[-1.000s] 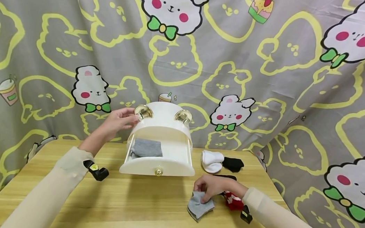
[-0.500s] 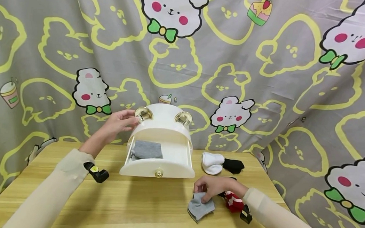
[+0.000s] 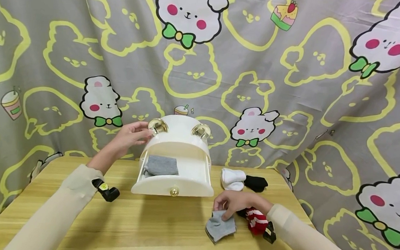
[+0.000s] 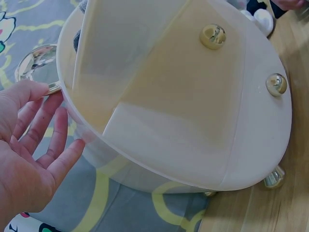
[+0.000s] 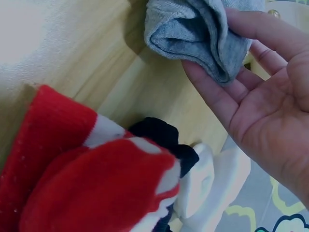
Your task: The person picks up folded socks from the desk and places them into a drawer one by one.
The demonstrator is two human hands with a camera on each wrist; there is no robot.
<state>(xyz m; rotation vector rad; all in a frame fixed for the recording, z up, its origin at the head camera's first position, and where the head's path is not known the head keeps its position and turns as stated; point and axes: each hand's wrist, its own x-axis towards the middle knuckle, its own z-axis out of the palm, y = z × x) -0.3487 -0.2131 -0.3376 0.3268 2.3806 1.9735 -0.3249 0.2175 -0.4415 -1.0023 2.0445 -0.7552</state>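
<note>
A white drawer box [image 3: 182,129] with two gold round eyes stands on the table, its drawer [image 3: 158,187] pulled out. Inside the drawer, on its left side, lies a folded grey sock [image 3: 162,165]. My left hand [image 3: 130,136] touches the box's left gold eye [image 4: 36,65] and upper side with thumb and fingertips, fingers loosely extended. My right hand [image 3: 238,203] pinches a lighter grey folded sock [image 5: 193,38] between thumb and fingers, low over the table in front of the box. Part of that sock is hidden by the fingers.
Right of the box lie a white sock [image 3: 232,179] and a black sock [image 3: 256,183]. A red and white sock [image 3: 257,222] lies beside my right wrist, with something dark partly hidden next to it. A patterned grey curtain [image 3: 194,98] hangs behind the wooden table [image 3: 118,227].
The view has tilted slightly upward. Both hands stay nearly where they were, the right one still pinching the grey sock. Drawer and socks have not visibly moved.
</note>
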